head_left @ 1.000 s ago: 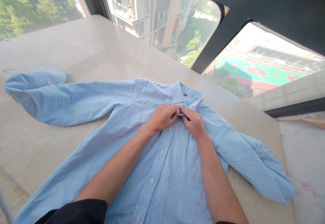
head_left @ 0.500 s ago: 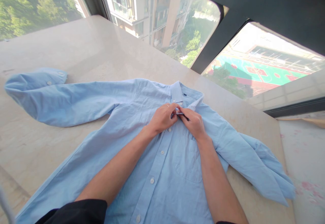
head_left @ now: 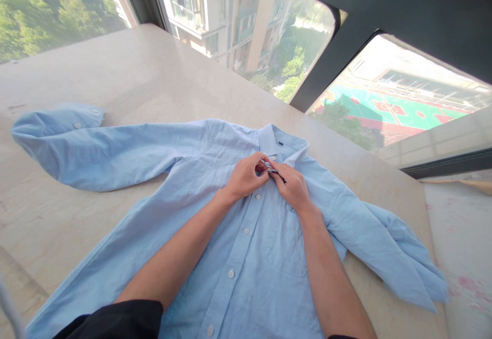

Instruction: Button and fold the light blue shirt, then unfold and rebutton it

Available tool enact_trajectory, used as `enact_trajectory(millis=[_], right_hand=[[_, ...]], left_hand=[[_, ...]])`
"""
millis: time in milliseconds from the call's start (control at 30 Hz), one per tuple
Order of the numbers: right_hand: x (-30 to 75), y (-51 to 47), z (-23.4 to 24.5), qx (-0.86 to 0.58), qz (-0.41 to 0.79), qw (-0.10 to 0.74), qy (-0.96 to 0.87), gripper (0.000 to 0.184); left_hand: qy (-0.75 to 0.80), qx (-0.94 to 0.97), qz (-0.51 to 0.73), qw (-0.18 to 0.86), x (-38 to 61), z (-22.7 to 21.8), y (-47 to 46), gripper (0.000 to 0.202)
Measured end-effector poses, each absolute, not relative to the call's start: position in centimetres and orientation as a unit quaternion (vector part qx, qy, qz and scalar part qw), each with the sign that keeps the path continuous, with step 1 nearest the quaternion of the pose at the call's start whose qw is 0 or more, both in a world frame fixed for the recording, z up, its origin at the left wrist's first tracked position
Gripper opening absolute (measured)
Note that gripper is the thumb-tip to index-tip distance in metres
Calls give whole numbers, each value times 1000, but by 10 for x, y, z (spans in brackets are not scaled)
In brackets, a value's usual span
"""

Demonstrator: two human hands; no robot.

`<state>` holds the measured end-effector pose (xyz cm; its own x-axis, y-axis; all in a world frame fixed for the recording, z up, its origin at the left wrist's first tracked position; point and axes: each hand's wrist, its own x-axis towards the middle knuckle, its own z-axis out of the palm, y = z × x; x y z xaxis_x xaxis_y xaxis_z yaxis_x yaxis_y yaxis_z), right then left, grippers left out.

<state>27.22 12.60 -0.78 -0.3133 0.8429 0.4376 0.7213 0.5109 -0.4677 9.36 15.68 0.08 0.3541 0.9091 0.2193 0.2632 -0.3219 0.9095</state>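
Observation:
A light blue button-up shirt (head_left: 192, 175) lies face up, its sleeves spread to both sides. My left hand (head_left: 248, 175) is closed at the upper front placket, thumb and fingers pinching the fabric just below the collar (head_left: 268, 141). Right beside it, my right hand (head_left: 291, 182) also grips the placket edge, its fingertips meeting those of the left. A small dark strip shows under the right fingers; I cannot tell what it is. Whatever button lies between the fingertips is hidden. Below the hands, a white button (head_left: 246, 231) and several others run down the front.
The shirt rests on a beige stone windowsill (head_left: 126, 75). Dark window frames (head_left: 319, 72) border it at the back. A pale floral cloth (head_left: 461, 246) lies at the right. A thin grey, blurred object (head_left: 9, 308) shows at the lower left edge.
The left fingers have shifted slightly and opened into a rounder pinch at the placket. The right hand stays nearly in place, and the shirt lies as before.

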Motion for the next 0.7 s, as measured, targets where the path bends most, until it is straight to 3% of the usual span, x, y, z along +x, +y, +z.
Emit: enact_trajectory(millis=[700], right_hand=[[270,123,-9,-522,67,385,-758,28]], left_hand=[[412,752,395,328,95,-2,153,19]])
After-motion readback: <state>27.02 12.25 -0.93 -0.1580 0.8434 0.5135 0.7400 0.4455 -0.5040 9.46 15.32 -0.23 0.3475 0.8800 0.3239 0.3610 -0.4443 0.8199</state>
